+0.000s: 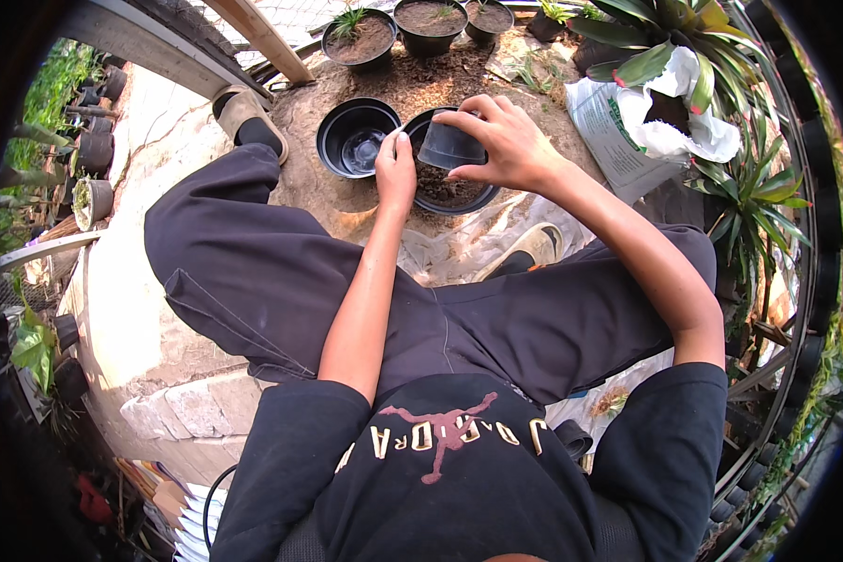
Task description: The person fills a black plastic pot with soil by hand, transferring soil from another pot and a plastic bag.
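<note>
My right hand grips a small black plastic pot, tipped over above a larger black pot that holds dark soil. At that larger pot's left rim is my left hand, its fingers closed on the rim or on something small; which of the two is hard to tell. An empty black plastic pot stands just left of it on the ground, close to my left fingertips. What lies inside the tilted small pot is hidden.
Potted plants in soil line the far side. An open white sack stands at the right beside bromeliads. Clear plastic sheeting lies before me. A wooden post rises at the upper left, near my sandaled foot.
</note>
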A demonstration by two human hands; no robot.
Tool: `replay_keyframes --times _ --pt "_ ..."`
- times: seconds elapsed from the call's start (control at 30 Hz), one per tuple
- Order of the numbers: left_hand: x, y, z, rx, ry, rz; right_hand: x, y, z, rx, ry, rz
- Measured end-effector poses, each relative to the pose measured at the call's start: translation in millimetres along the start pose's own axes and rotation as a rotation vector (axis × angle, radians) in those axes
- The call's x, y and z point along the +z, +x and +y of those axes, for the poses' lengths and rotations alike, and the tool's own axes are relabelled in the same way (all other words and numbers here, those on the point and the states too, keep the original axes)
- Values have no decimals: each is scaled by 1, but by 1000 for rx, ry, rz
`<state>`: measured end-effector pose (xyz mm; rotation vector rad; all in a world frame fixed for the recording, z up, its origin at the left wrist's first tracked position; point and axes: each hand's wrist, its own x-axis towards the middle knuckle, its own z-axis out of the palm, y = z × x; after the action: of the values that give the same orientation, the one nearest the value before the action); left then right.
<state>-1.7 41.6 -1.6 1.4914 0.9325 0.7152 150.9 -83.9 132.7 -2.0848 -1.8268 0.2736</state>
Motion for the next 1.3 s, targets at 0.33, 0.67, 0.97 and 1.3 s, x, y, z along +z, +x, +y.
replay_keyframes --times 0.33,0.67,0.97,1.3 --pt "1 2 -2 -70 -53 2 23 3 16 167 339 -212" --pt "0 5 -11 -91 -150 -28 38 5 -18 222 215 -392" --pt "3 8 -15 -136 -195 -45 54 11 -11 131 -102 -330" --pt "3 10 -18 -236 -378 -90 67 3 -7 82 -183 -116"
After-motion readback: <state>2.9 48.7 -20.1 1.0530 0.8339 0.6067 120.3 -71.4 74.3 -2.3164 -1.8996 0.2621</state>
